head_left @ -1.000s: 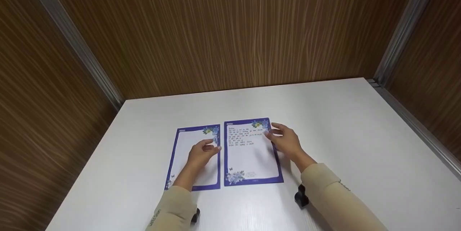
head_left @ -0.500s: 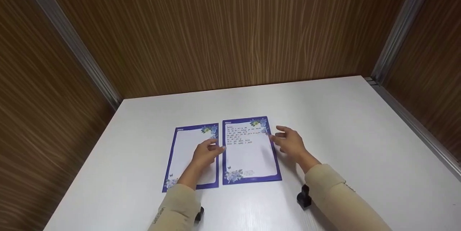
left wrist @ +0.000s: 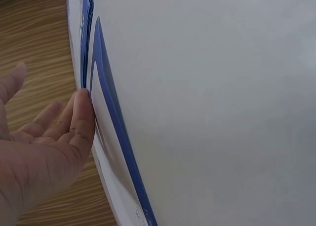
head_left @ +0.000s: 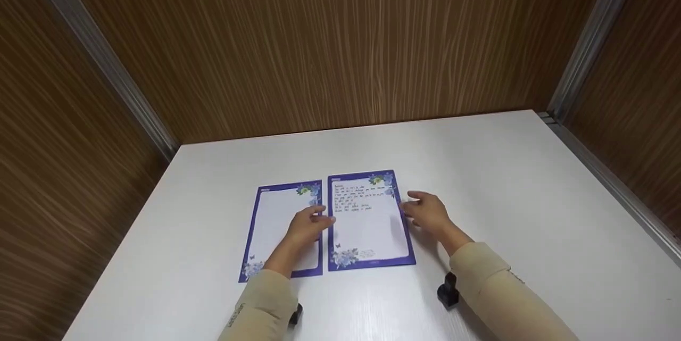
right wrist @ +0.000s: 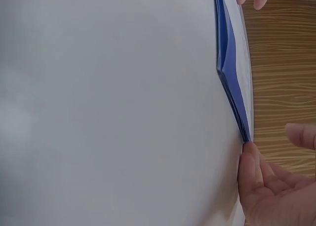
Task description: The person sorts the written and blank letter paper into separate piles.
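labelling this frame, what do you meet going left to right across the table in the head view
blank blue-bordered sheet → left hand → written blue-bordered sheet → right hand → bare white table

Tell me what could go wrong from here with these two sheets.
The written sheet lies close beside the blank sheet; the left hand rests on the blank one with fingertips at the gap, so lifting or sliding one may drag the other. The right hand touches only the thin edge, so a grip could slip or crease it.
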{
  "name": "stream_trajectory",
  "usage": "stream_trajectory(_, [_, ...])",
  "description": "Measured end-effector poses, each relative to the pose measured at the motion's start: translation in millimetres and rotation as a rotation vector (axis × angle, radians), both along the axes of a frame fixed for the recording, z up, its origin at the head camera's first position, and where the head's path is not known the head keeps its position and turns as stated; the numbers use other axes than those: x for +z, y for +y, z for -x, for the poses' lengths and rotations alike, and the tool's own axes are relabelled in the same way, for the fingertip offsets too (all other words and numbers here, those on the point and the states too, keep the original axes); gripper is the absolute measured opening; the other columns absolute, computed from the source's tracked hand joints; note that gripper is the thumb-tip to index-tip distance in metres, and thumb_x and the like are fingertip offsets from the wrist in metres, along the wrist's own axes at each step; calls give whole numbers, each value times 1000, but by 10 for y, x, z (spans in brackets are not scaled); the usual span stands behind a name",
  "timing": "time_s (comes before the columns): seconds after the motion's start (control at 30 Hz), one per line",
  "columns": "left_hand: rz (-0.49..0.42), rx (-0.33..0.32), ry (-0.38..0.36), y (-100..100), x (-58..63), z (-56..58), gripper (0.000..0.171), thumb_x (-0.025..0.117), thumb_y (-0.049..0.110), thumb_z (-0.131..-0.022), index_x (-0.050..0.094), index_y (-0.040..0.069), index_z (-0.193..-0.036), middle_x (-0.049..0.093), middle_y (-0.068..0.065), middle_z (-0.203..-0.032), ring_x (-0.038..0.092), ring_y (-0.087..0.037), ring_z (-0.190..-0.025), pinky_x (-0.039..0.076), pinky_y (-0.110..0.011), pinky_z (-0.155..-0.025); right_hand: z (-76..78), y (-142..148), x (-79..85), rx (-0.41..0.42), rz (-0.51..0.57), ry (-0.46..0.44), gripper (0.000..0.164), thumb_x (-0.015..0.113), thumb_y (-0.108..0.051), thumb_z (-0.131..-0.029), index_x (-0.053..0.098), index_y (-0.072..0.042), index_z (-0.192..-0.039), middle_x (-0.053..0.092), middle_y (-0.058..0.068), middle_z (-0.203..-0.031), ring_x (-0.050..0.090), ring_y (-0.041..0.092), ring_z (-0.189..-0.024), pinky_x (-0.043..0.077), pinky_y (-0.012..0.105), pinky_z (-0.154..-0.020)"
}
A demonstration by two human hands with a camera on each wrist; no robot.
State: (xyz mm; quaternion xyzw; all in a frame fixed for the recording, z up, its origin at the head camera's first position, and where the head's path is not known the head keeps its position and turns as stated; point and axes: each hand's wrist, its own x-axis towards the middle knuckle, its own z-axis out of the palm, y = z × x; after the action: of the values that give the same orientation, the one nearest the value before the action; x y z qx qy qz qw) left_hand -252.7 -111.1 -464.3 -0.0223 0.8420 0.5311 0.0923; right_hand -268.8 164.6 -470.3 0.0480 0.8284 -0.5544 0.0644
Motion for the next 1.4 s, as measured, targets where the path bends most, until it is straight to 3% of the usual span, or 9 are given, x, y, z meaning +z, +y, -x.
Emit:
stream_trajectory(0.33, [-5, 7, 24, -20, -24, 12, 51, 63, 20, -91, 49, -2, -135, 55, -22, -128, 55, -34, -114, 52, -39, -88, -3, -14, 5, -13, 25, -4, 51, 55, -12, -93, 41, 9, -138, 56, 28, -123, 60, 37, -107, 53, 42, -85])
stream_trajectory(0.7, [-71, -12, 108, -32, -42, 46, 42, 63, 10, -91, 53, -5, -129, 63, -17, -114, 64, -26, -95, 55, -35, -77, 21, -11, -12, -42, 56, 18, 47, 57, -9, -93, 46, 5, -136, 60, 22, -118, 63, 32, -100, 54, 38, -81])
stream_trajectory(0.9, [-92, -11, 77, -3, -49, 43, 44, 65, 5, -89, 53, -2, -131, 61, -15, -118, 61, -25, -100, 54, -32, -79, 27, -7, -42, -43, 69, 10, 53, 63, -5, -88, 45, 1, -138, 56, 20, -123, 63, 26, -95, 54, 31, -69])
stream_trajectory(1.03, [-74, 13, 48, 36, -39, 49, 49, 67, 4, -86, 52, 0, -132, 59, -16, -120, 60, -28, -104, 55, -31, -79, 31, -4, -49, -31, 43, 17, 58, 65, -5, -85, 44, 1, -138, 56, 21, -124, 61, 29, -102, 54, 32, -74])
stream_trajectory(1.17, [-61, 47, 26, 75, -38, 55, 51, 69, 2, -84, 51, -1, -133, 60, -14, -116, 62, -25, -97, 55, -30, -75, 44, -11, -54, -33, 24, 27, 55, 65, -2, -85, 46, 5, -136, 59, 21, -119, 60, 30, -104, 53, 32, -83])
stream_trajectory(1.4, [-46, 74, 34, 128, -42, 51, 51, 69, -3, -82, 52, -6, -130, 62, -14, -107, 63, -22, -87, 56, -28, -68, 48, -10, -46, -41, -8, 38, 48, 64, 1, -86, 50, 8, -132, 63, 18, -109, 61, 26, -98, 53, 32, -83])
